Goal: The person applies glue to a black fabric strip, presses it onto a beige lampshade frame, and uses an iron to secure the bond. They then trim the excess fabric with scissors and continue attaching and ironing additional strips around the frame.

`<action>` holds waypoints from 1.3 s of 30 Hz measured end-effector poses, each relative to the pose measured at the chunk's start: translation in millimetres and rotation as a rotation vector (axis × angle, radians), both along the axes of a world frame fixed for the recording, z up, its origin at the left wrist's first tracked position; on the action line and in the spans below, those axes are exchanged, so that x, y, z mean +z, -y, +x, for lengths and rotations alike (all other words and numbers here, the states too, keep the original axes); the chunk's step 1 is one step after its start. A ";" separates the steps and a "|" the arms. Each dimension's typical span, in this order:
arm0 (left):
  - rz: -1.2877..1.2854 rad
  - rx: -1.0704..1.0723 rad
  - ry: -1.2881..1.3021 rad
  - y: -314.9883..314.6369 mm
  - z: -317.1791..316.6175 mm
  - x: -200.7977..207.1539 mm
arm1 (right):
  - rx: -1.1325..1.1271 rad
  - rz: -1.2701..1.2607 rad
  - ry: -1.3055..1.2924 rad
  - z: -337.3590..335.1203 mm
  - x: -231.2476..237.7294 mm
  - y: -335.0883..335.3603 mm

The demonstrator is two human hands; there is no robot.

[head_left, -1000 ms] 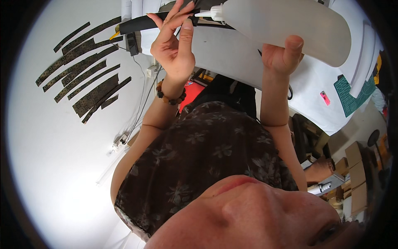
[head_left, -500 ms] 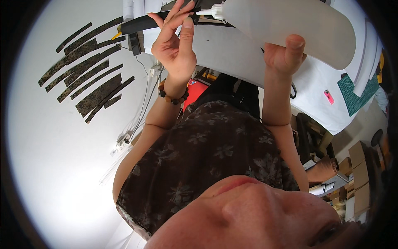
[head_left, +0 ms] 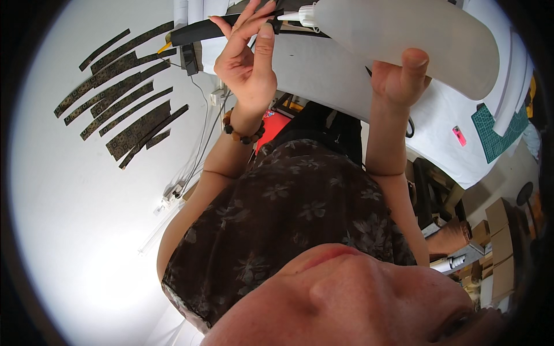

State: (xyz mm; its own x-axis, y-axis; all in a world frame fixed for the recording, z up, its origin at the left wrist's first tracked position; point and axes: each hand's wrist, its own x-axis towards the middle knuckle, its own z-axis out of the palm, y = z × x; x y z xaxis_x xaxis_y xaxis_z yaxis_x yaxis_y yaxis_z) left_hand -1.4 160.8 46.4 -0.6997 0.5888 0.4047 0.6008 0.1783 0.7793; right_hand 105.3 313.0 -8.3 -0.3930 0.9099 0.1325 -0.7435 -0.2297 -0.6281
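At the top of the head view, my left hand (head_left: 248, 72) pinches a narrow black strip (head_left: 279, 25) between thumb and fingers. A beaded bracelet circles that wrist. My right hand (head_left: 401, 78) grips a large translucent white squeeze bottle (head_left: 415, 40), tipped on its side, thumb showing below it; the bottle hides the other fingers. Its white nozzle (head_left: 293, 17) points left and meets the strip at my left fingertips; whether anything comes out is too small to tell. Behind my left fingers lies a long flat black piece (head_left: 202, 33), with a yellow bit (head_left: 165, 47) at its left end.
Several dark patterned strips (head_left: 138, 132) hang on the white wall at left. A white-covered table (head_left: 438, 127) carries a green cutting mat (head_left: 501, 135), a small pink object (head_left: 459, 135) and white rolls (head_left: 513, 86). Cables run down the wall; cardboard boxes (head_left: 501, 230) stand at lower right.
Both hands, the strip and the bottle have shifted very slightly to the right together. The grips and the nozzle's place at the strip look the same.
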 end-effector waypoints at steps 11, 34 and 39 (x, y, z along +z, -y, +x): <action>0.010 0.001 0.004 -1.0 0.2 0.8 | 0.060 -0.044 -0.035 2.3 -9.1 -0.1; 0.028 0.008 0.013 -4.3 0.4 2.1 | -0.059 -0.339 -0.318 -14.5 -86.2 5.4; 0.116 -0.100 0.168 1.8 -1.0 2.0 | 0.062 -0.470 -0.154 0.8 -9.4 -4.3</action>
